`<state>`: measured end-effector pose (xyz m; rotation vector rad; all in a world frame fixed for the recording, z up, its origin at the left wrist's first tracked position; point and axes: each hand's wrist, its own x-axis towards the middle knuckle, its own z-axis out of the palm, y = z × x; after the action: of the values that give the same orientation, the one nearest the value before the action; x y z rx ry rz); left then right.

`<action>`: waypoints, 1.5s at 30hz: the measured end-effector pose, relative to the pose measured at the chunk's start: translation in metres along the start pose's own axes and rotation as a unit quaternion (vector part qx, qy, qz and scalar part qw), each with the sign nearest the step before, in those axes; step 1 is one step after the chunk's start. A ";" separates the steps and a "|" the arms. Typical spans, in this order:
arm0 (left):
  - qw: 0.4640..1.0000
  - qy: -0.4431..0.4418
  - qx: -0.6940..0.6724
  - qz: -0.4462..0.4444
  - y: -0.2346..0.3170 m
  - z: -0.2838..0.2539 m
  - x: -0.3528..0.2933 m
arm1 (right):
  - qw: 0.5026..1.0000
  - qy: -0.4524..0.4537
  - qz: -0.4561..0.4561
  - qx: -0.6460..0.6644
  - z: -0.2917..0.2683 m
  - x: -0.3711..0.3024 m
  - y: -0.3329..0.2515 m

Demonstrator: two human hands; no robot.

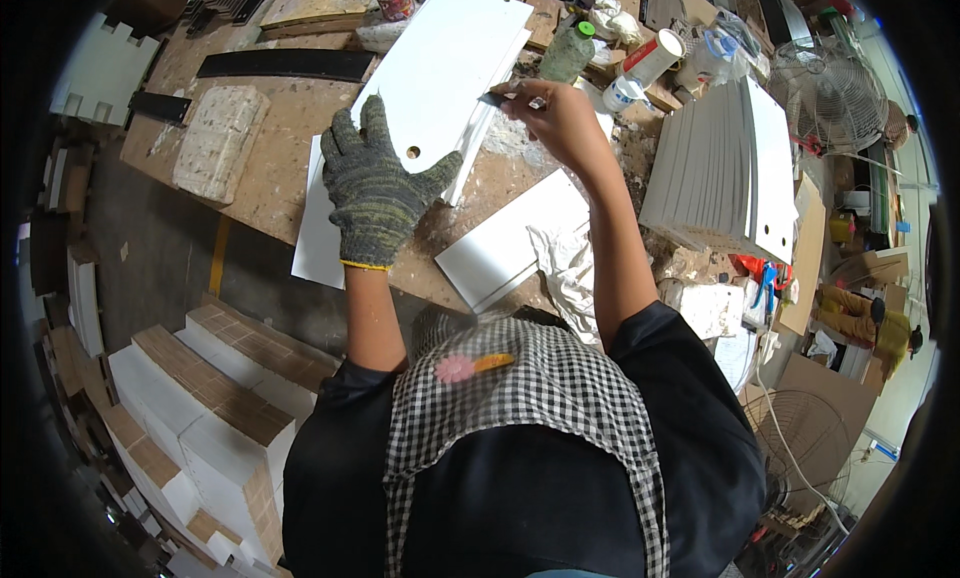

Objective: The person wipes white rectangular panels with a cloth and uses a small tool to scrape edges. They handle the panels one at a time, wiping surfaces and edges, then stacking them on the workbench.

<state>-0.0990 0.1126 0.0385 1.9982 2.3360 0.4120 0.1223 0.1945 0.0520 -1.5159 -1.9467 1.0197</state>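
Note:
A long white panel with small round holes near its ends lies atop other white boards on the workbench. My left hand, in a dark grey-green knit glove, rests on its near end with the fingers apart. At the panel's right edge, my bare right hand pinches a small dark flat piece; its exact kind is unclear. Closer to me, a narrower white board lies on the bench, with a crumpled white cloth over its right end.
Right of my right arm stands a stack of white panels. Behind it is a wire fan. A green-capped bottle and a white cylinder stand at the back. A pale block sits left; stacked white boards fill the lower left.

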 end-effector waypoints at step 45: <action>0.890 -0.114 0.221 0.382 -0.089 0.060 0.208 | 0.876 0.425 0.018 0.226 0.087 0.117 0.034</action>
<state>-0.2078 0.3141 -0.0100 2.9374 1.5035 -0.3806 0.0458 0.2867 -0.0370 -1.3818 -0.9821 0.5848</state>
